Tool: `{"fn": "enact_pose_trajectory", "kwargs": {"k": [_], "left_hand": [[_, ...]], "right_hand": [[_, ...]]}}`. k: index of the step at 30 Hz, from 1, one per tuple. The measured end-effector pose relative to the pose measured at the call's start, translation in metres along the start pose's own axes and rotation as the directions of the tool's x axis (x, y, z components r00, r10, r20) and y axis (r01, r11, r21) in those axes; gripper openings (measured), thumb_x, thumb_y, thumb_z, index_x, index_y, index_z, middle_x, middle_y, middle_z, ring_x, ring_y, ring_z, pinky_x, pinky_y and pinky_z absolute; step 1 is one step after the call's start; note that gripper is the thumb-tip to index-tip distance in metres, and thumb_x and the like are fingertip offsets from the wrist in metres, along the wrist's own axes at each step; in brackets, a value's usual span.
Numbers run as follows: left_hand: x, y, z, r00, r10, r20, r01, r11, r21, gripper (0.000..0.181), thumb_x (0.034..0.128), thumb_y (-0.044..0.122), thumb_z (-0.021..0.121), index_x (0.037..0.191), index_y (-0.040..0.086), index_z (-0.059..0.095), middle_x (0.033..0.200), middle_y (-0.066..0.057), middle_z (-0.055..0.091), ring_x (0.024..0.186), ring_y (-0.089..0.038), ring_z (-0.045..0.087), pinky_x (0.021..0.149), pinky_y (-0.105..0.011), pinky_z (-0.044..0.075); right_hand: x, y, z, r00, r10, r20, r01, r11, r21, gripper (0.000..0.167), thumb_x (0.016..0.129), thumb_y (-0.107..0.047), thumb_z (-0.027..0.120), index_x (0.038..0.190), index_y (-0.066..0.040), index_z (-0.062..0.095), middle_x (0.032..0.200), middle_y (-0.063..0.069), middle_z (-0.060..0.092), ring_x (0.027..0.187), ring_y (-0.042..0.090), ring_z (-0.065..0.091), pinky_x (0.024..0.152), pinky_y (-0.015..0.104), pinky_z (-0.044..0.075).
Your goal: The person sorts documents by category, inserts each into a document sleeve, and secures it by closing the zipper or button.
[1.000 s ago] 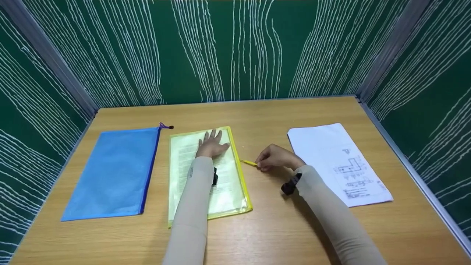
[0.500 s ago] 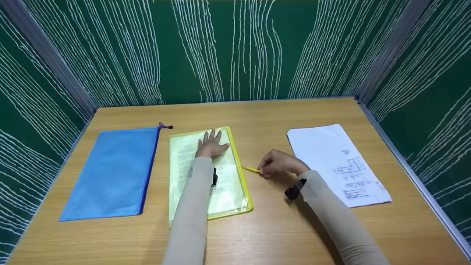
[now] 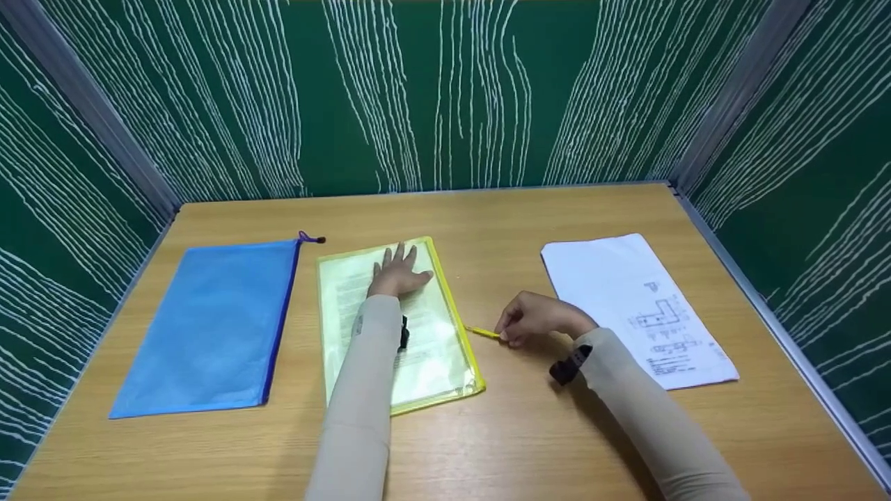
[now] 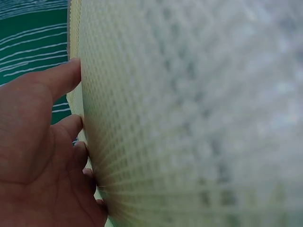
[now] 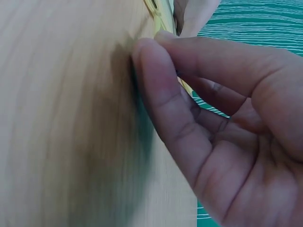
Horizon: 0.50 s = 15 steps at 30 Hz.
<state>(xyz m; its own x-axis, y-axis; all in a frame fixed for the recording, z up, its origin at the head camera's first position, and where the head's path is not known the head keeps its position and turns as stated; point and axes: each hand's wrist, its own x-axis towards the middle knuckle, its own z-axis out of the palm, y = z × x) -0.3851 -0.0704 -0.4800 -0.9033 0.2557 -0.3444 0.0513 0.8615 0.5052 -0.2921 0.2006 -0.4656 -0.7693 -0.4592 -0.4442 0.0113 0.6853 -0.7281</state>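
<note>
A translucent yellow zip pouch (image 3: pixel 431 348) with a printed sheet inside lies in the middle of the table in the head view. Flat on its upper part rests my left hand (image 3: pixel 398 275), fingers spread; the left wrist view shows the fingertips against the meshed surface of the pouch (image 4: pixel 189 118). My right hand (image 3: pixel 539 316) pinches the end of a yellow zipper pull (image 3: pixel 482 332), stretched out from the pouch's right edge. In the right wrist view, thumb and forefinger of the right hand (image 5: pixel 222 109) meet at the tips, low over the table; they cover most of the pull.
A blue zip pouch (image 3: pixel 209 327) with a purple pull (image 3: pixel 312 239) lies on the left. White papers (image 3: pixel 598 271) with a printed drawing lie on the right, partly under the right forearm. Green walls (image 3: pixel 473 97) border the wooden table (image 3: pixel 487 445).
My right hand has drawn the yellow pull down along the pouch's right edge, towards me. The pouch's lower right corner has shifted slightly right and away. The left hand stays nearly still.
</note>
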Motion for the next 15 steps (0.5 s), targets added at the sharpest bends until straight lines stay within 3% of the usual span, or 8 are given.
{"fn": "enact_pose_trajectory", "kwargs": {"k": [9, 15], "left_hand": [[0.001, -0.001, 0.000, 1.000, 0.008, 0.015, -0.008, 1.000, -0.005, 0.076, 0.0969, 0.052, 0.044, 0.156, 0.021, 0.008, 0.163, -0.004, -0.008, 0.149, -0.030, -0.014, 0.119, -0.052, -0.008], [0.002, 0.000, -0.001, 1.000, 0.008, -0.007, -0.008, 1.000, 0.027, 0.076, 0.0968, 0.052, 0.044, 0.156, 0.020, 0.010, 0.163, -0.006, -0.006, 0.149, -0.031, -0.012, 0.119, -0.054, -0.005]], "right_hand": [[-0.007, 0.001, 0.000, 0.998, -0.015, 0.057, 0.018, 0.999, -0.049, 0.011, 0.085, -0.003, 0.067, 0.094, -0.004, 0.074, 0.084, 0.006, 0.071, 0.068, 0.010, 0.066, 0.066, 0.024, 0.057], [-0.019, 0.007, 0.002, 0.987, -0.087, 0.133, 0.091, 0.995, -0.028, 0.011, 0.085, 0.000, 0.067, 0.094, 0.000, 0.074, 0.085, 0.011, 0.073, 0.068, 0.009, 0.066, 0.065, 0.024, 0.057]]}}
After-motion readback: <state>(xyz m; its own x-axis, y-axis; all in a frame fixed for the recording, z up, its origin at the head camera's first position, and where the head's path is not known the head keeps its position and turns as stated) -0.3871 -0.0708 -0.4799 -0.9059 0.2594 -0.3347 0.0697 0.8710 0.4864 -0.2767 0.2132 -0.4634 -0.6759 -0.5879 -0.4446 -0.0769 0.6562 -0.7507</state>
